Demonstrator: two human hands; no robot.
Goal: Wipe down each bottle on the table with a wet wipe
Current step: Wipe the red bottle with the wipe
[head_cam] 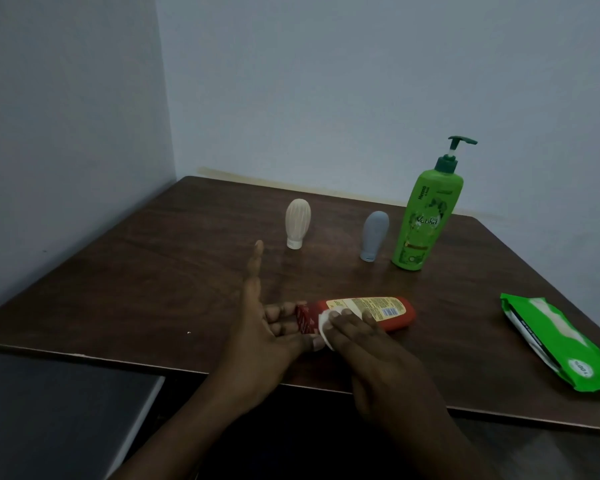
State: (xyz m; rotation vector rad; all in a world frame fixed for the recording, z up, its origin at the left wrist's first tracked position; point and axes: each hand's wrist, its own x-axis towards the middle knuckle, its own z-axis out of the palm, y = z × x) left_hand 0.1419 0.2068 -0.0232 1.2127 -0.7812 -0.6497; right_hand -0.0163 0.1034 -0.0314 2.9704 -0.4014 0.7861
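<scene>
— Which bottle are you on, and how does it lie?

— The red bottle (pixel 378 311), on its side near the front edge of the table (pixel 153 271). Its long axis runs left to right, with the cap (pixel 305 318) toward my left and the base out to my right.

— And your hands?

— My left hand (pixel 257 327) is palm up, fingers straight under the cap end, nothing curled round it. My right hand (pixel 371 344) lies on top, fingers flat, pressing the wet wipe (pixel 324 323) onto the neck just beside the cap.

— So which way should the wipe travel?

— Rightward along the body, I'd say. Most of the label lies to the right of my fingers, and my right hand is the nearer one.

— What else is around?

— Farther back a cream bottle (pixel 298 221) and a grey bottle (pixel 374 235) stand on their caps, and a green pump bottle (pixel 426 216) stands just beside the grey one. The pack of wipes (pixel 555 341) lies near the right edge. The table is dark wood in a corner of plain walls, and the light is dim.
</scene>
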